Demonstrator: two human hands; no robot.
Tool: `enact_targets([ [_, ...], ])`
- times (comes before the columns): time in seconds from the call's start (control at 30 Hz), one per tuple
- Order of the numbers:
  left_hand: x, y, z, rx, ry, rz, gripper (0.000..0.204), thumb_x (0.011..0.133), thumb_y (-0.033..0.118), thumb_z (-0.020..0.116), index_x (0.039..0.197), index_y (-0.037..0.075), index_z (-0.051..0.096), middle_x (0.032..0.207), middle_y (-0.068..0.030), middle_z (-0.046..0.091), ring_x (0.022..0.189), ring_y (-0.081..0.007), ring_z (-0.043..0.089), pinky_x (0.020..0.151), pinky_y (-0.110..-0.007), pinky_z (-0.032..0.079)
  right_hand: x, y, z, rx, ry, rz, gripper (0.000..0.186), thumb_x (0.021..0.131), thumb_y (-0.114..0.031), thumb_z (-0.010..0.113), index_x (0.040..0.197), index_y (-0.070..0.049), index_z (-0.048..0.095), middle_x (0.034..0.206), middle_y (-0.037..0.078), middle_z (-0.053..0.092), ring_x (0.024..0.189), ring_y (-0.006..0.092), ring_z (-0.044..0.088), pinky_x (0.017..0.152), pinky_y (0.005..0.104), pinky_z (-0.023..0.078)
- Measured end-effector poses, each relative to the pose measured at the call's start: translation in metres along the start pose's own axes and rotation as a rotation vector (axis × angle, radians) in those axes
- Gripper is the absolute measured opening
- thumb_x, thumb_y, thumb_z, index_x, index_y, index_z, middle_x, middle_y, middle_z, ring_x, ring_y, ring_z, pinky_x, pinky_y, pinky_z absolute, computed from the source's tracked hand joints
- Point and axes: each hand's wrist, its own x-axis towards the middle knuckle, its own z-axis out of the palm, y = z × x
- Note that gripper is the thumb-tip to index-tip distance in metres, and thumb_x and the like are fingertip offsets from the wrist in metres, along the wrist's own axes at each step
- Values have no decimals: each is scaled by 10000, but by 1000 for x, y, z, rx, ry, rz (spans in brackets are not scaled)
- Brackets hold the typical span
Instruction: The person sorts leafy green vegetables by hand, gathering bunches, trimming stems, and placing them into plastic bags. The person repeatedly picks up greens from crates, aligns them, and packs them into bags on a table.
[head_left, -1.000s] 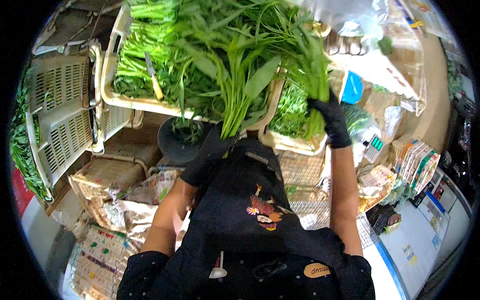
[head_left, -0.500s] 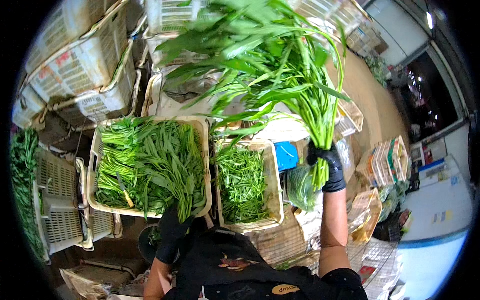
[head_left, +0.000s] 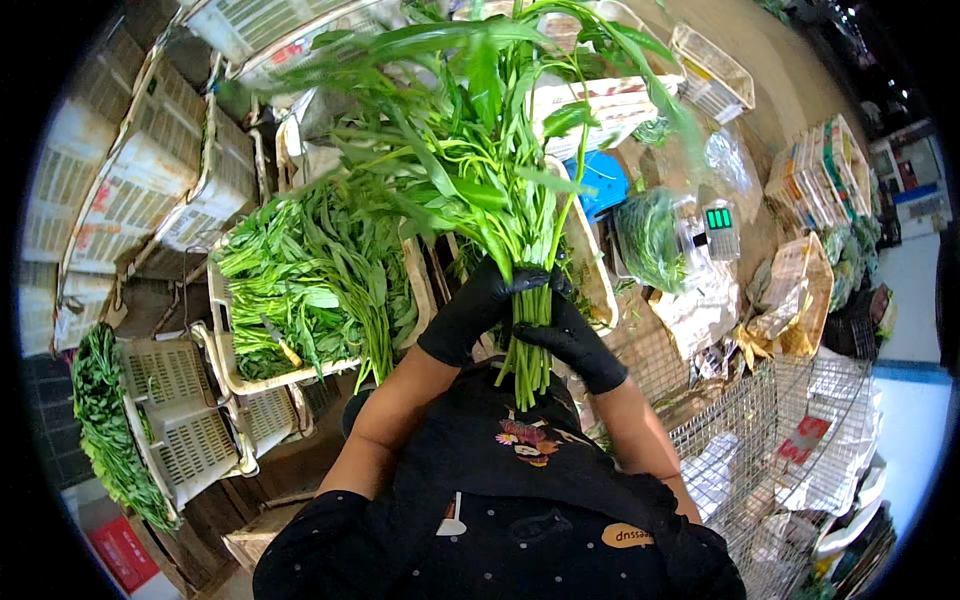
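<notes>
Head view, with clock directions taken from the hands. At ten o'clock rise stacked pale crates [head_left: 150, 190]; nearer, toward nine, a crate of cut greens [head_left: 424, 290] carries a yellow-handled knife [head_left: 289, 352] on its load, some stems overhanging the near rim. At one o'clock sit a second crate [head_left: 597, 265] and a blue object [head_left: 597, 185]; at two, bagged greens [head_left: 648, 240] and a device with a lit green display [head_left: 720, 228]; at four, a wire mesh frame [head_left: 735, 420].

The raised foliage stands in front of the second crate and hides most of its contents. Outer leaf tips are blurred, the fingers behind the stems are concealed, and the dark rim cuts off the outermost crates.

The bunch of long-stemmed greens [head_left: 520, 215] is upright between the black-gloved hands, leaves toward twelve, cut ends toward six. The left hand [head_left: 478, 312] grips the stems; the right hand [head_left: 575, 345] clasps them slightly lower.
</notes>
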Motion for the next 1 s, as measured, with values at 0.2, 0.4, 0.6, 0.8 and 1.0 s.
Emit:
enact_targets([
  [0.2,20,-34,-36,249,102,11,199,746,49,535,935,-7,520,864,-68,573,800,-162,545,724,-290,436,-27,-22,-62,-533,355,-394,171,698,-59,582,846,26,573,829,120,589,763,199,565,717,300,430],
  [0.4,15,-18,-25,402,97,46,173,742,34,540,910,-3,520,856,-68,563,759,-153,539,668,-288,443,36,-72,-28,-633,525,-955,222,631,14,554,852,6,558,855,152,567,753,288,553,685,313,431],
  [0.6,1,-12,-24,748,60,200,297,745,50,531,1021,5,430,846,-69,542,719,-168,532,662,-291,449,46,-94,-50,-847,362,-808,249,670,-122,603,897,-30,560,822,131,564,783,265,532,695,346,415],
  [0.8,-12,-6,-23,529,109,-2,429,741,79,541,1124,18,357,905,-71,514,762,-156,523,661,-285,450,60,-69,-81,-816,298,-666,350,743,-124,536,1069,-22,462,1026,118,502,927,231,474,808,329,376],
  [1.0,-17,18,-9,448,67,-103,269,768,80,507,1027,19,468,815,-90,551,726,-159,536,702,-292,449,56,-57,-101,-1126,558,-856,365,685,-54,523,1035,4,437,996,182,486,905,332,461,783,368,366],
])
